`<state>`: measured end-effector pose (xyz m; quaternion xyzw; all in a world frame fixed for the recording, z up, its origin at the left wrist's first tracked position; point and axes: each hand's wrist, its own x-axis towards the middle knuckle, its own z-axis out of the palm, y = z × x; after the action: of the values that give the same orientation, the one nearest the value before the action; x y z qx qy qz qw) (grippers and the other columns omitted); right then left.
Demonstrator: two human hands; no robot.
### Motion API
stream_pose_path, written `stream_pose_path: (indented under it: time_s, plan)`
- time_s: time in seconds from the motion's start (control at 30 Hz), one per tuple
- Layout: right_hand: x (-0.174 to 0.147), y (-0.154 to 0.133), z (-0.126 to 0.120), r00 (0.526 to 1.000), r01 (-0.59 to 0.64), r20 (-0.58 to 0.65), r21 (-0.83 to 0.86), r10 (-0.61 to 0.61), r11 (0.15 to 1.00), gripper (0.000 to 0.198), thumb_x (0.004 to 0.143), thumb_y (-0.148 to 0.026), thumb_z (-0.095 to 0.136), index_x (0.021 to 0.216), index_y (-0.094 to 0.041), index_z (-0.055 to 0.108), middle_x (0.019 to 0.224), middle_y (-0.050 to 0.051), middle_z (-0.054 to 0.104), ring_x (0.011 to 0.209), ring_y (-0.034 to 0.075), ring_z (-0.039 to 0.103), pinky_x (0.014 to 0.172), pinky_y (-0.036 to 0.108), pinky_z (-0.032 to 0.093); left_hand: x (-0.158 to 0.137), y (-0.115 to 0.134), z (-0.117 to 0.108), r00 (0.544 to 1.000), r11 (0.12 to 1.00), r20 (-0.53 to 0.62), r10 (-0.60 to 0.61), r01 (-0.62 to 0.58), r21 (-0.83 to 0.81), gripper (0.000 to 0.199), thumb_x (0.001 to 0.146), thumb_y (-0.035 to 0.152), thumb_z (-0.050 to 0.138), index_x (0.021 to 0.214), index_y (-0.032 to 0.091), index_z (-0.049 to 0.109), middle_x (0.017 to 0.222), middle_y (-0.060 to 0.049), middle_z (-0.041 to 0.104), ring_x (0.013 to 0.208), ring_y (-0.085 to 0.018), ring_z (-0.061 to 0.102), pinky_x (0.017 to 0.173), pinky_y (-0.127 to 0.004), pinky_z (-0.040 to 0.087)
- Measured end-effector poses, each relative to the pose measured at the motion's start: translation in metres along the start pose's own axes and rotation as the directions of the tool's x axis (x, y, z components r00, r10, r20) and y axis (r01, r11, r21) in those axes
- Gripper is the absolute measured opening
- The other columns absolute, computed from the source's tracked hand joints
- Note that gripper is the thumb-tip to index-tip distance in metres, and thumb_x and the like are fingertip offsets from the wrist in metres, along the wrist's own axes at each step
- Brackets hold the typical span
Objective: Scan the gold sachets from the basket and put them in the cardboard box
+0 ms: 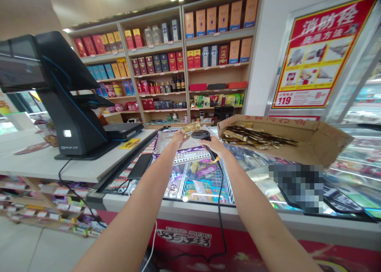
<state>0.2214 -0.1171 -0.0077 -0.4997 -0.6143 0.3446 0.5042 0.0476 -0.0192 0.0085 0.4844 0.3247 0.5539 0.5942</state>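
Note:
In my left hand [178, 138] is a small gold-wrapped snack packet [192, 128], held up over the freezer top. My right hand [216, 145] grips a black corded barcode scanner [201, 135], its head close to the packet. The scanner's cable hangs down the freezer front. Beneath both hands sits a shallow white and purple basket [184, 158] on the glass. To the right, an open cardboard box [315, 139] holds many flat gold-brown packets [256, 136].
A black checkout terminal [74, 105] stands on the white counter [80, 169] at left. Frozen goods show through the freezer's glass. A dark phone-like slab [141, 167] lies left of the basket. Shelves [160, 75] of boxed bottles line the back wall; a red poster [323, 54] hangs at right.

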Motion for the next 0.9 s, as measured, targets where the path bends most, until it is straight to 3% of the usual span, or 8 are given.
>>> stream_pose_path:
  time_s: [0.23,0.67,0.9]
  plan:
    - [0.0011,0.0002,-0.0014,0.999,0.022,0.030,-0.008,-0.021,1.000,0.028,0.073,-0.041,0.066,0.057,-0.019,0.057,0.047,0.000,0.056,0.045,0.012,0.047,0.048,0.025,0.037,0.0014,-0.0019,-0.0014,0.999,1.000,0.035,0.010,-0.011,0.021,0.008,0.083,0.006,0.057,0.084,0.013,0.058,0.106,-0.010,0.066,0.099,-0.017,0.064,0.093,-0.036,0.052]
    - [0.0016,0.0002,-0.0017,1.000,-0.005,0.014,0.049,0.004,0.999,0.025,0.069,-0.040,0.072,0.062,-0.019,0.060,0.050,0.000,0.058,0.043,0.012,0.048,0.046,0.025,0.037,0.0058,-0.0029,0.0005,1.000,0.998,-0.024,-0.009,0.011,0.062,0.011,0.083,0.004,0.054,0.085,0.014,0.058,0.107,-0.010,0.065,0.100,-0.017,0.064,0.093,-0.036,0.053]
    - [-0.0025,-0.0038,0.0001,1.000,-0.005,-0.015,0.092,0.007,0.996,0.029,0.070,-0.041,0.071,0.057,-0.021,0.054,0.045,-0.001,0.054,0.042,0.012,0.046,0.044,0.025,0.036,0.0045,-0.0035,-0.0017,1.000,1.000,0.024,0.001,-0.002,0.025,0.010,0.082,0.004,0.057,0.085,0.013,0.060,0.102,-0.009,0.067,0.099,-0.016,0.064,0.097,-0.038,0.050]
